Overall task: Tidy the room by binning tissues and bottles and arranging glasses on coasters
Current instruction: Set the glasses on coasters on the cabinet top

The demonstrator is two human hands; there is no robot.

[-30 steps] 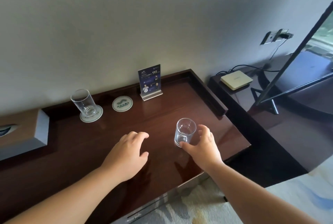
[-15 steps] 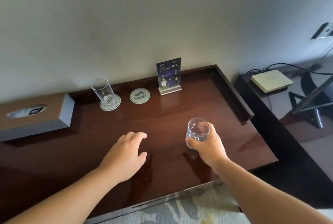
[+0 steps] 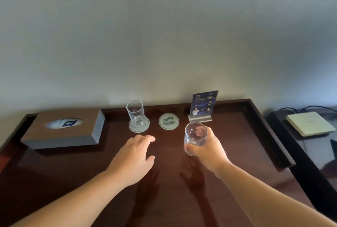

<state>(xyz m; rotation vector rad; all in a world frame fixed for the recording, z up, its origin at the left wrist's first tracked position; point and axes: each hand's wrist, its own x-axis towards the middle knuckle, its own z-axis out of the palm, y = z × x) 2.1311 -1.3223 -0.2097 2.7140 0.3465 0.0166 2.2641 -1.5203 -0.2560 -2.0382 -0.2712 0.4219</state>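
Now gripping 1 clear glass (image 3: 195, 138) in right hand (image 3: 207, 149), lifted off desk (image 3: 237, 144) just beside empty coaster (image 3: 168, 121); left hand (image 3: 134, 155) open, holding nothing. Could clip card stand (image 3: 202, 106) or land off-centre (slick glass). Counted: 2 glasses, 2 coasters, 1 already paired (image 3: 135, 115).

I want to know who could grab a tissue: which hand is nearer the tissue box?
Left. The left hand hovers just right of the tissue box; the right hand, holding a glass, is farther right.
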